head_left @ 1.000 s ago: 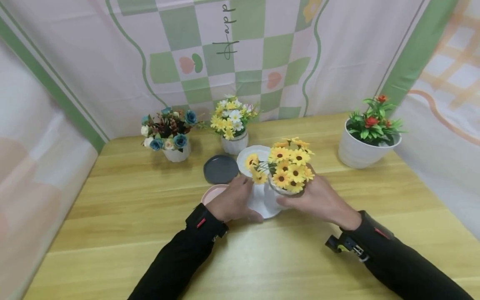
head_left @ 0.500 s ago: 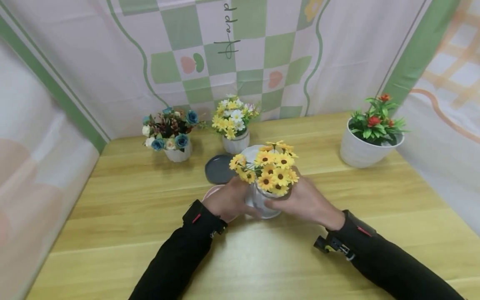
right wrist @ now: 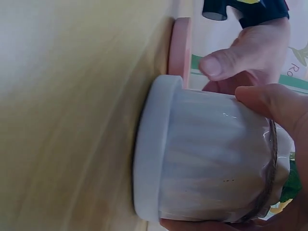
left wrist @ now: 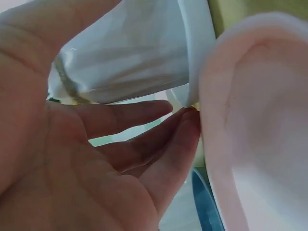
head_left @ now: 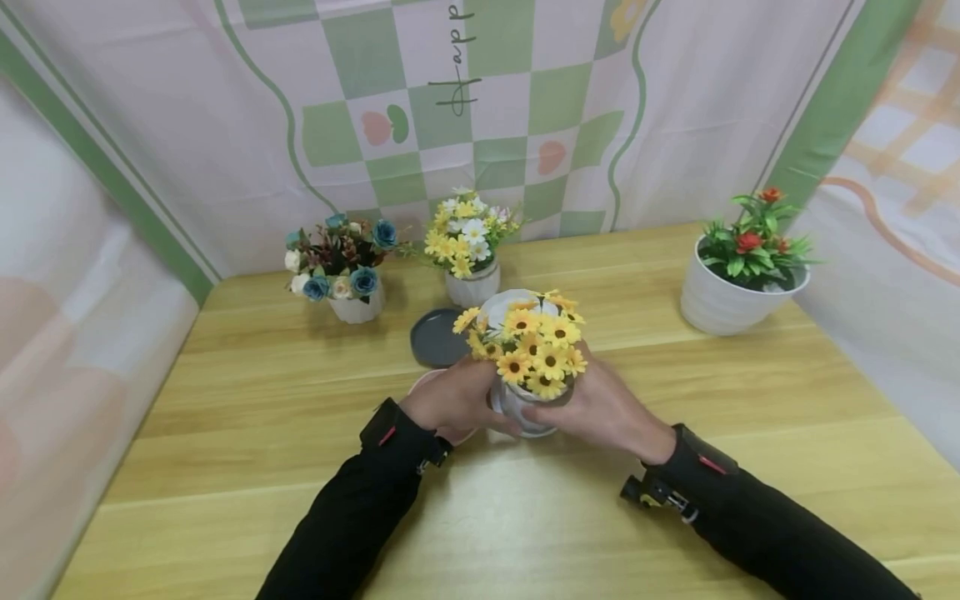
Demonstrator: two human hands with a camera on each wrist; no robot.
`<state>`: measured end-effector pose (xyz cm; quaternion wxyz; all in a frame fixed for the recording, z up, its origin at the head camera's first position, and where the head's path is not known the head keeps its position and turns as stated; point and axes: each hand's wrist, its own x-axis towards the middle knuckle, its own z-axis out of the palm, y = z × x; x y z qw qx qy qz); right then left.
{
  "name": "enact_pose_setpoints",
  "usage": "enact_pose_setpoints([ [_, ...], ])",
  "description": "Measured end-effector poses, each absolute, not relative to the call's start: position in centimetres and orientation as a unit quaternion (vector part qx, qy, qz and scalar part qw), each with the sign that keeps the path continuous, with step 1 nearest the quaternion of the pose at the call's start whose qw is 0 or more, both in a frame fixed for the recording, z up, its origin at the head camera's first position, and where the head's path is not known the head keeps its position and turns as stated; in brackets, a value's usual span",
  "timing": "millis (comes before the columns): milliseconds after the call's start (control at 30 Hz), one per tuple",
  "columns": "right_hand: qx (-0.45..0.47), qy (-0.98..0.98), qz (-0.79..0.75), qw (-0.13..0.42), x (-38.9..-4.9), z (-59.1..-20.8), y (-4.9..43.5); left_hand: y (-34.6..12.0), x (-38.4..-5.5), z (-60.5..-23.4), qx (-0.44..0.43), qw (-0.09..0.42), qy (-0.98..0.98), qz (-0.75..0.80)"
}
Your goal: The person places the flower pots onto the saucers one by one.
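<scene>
My right hand (head_left: 592, 408) grips the glossy white, yellow-flowered round pot (right wrist: 216, 156) on a round white saucer (right wrist: 152, 154), centre of the head view; my left hand (head_left: 456, 397), fingers loosely extended, could bump the saucer, tipping both

Head view: I logged yellow flowers (head_left: 551, 360) with dark brown centres. Right wrist view: I recorded a white pot (right wrist: 216, 154) with a brown band (right wrist: 272, 166), over a white saucer (right wrist: 153, 154). Others read pink saucer (left wrist: 216, 125), dark grey saucer (head_left: 435, 337), red flowers (head_left: 748, 242) among green leaves (head_left: 731, 265). Backdrop cloth (head_left: 442, 125): green-and-white checks. Sleeves (head_left: 345, 508): black. Table (head_left: 225, 458): yellowish wood grain.
</scene>
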<state>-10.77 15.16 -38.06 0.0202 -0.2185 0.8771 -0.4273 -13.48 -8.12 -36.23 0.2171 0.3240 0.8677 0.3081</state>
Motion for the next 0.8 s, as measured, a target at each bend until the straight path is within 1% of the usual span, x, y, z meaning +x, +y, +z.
enact_pose_setpoints([
  [167, -0.231, 0.877, -0.422, 0.01, -10.5, -38.3, 15.1, -8.0, -13.2, -35.9, 0.354, 0.19, 0.857, 0.322],
  [200, -0.232, 0.877, -0.42, 0.01, -10.5, -38.3, 15.1, -8.0, -13.0, -35.7, 0.349, 0.193, 0.863, 0.31],
  [333, -0.236, 0.881, -0.41, 0.017, -10.3, -38.4, 15.1, -8.0, -12.4, -34.8, 0.313, 0.231, 0.886, 0.253],
  [400, -0.239, 0.884, -0.402, 0.022, -10.2, -38.5, 15.1, -7.9, -12.1, -34.5, 0.308, 0.245, 0.891, 0.227],
  [433, -0.242, 0.885, -0.397, 0.022, -10.1, -38.5, 15.1, -7.8, -12.0, -34.4, 0.314, 0.243, 0.89, 0.225],
  [633, -0.265, 0.906, -0.329, 0.004, -9.5, -39.0, 15.2, -7.3, -11.6, -34.7, 0.378, 0.186, 0.864, 0.275],
  [800, -0.272, 0.912, -0.308, -0.013, -9.2, -39.2, 15.2, -6.8, -11.4, -35.6, 0.393, 0.146, 0.863, 0.283],
])
